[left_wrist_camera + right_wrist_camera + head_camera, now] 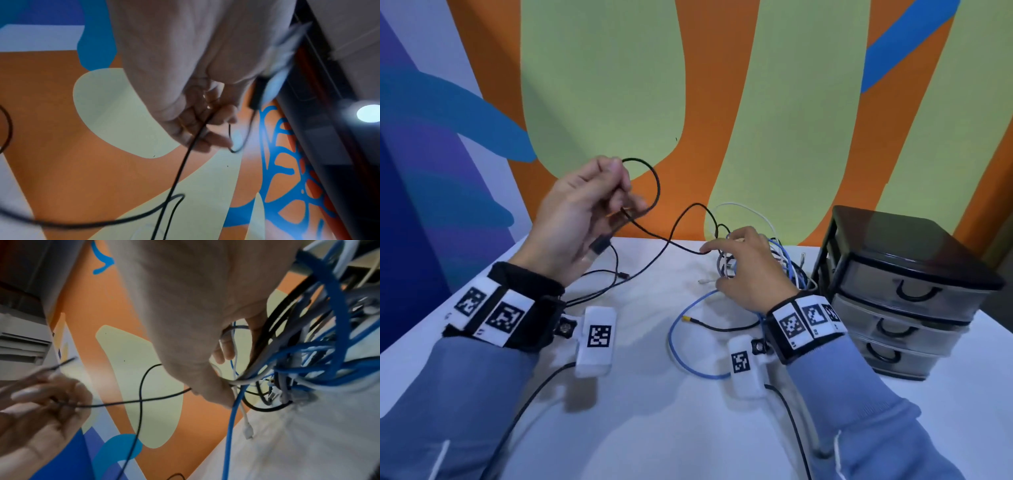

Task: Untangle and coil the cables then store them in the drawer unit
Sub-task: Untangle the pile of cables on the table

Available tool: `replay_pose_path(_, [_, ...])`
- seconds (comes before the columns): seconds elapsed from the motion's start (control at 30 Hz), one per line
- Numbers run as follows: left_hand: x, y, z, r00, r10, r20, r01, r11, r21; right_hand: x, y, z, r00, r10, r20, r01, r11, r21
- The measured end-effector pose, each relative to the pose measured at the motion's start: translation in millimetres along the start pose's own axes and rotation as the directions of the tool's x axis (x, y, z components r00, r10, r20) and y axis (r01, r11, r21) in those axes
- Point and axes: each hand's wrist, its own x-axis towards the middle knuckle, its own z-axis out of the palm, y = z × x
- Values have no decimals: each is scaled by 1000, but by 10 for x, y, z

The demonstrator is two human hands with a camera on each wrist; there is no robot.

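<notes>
My left hand (pixel 625 192) is raised above the white table (pixel 654 428) and grips a thin black cable (pixel 658 192) that forms a loop over its fingers; a black plug hangs below the palm. In the left wrist view the curled fingers (pixel 205 129) hold the same black cable (pixel 179 175). The cable runs right to a tangle of blue, white, grey and black cables (pixel 787 267). My right hand (pixel 722 263) sits on that tangle, fingers curled into it (pixel 222 374), with the black cable (pixel 141 386) ending under its index finger. All three drawers of the black drawer unit (pixel 907 287) are closed.
A blue cable (pixel 678 346) loops across the table toward me. A black lead with a gold connector (pixel 688 319) lies inside that loop. White tagged boxes (pixel 596 339) hang under both wrists. The painted wall stands right behind the table.
</notes>
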Motion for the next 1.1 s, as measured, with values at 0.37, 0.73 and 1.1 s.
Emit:
replay_pose_path(0.37, [-39,-75,31,944,274,183,-329,758,563,-150,-459,-228,874,-35,-484,277,855,438])
replay_pose_path(0.73, [-100,-158,67,939,-2,345,-235,729,643,-225,-638,-232,995,-50,86,-37,622,783])
replay_pose_path(1.1, [-33,40,-243,983,103,152,-178,733,657,-295,-510,-493,938,-184,295,-233,295,927])
